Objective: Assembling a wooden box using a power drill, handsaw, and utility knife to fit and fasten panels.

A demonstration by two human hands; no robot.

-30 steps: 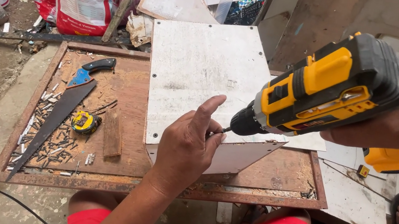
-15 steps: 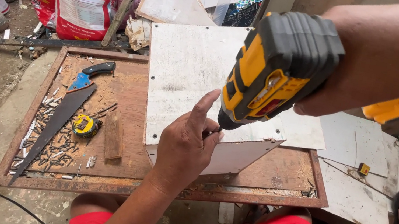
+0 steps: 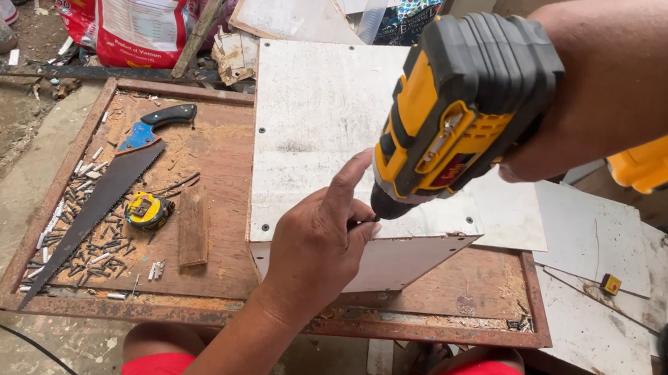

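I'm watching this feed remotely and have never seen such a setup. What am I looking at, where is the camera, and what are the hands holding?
There is no machine here: a person works with bare hands, and the one camera sits on their head, looking down. The right hand grips a yellow and black drill, pointed down at a white panel. The left hand steadies a smaller white board right by the drill's tip. Both lie on a worn brown board with a rusty frame. To the left lie a handsaw, a tape measure, a wood block and scattered nails.
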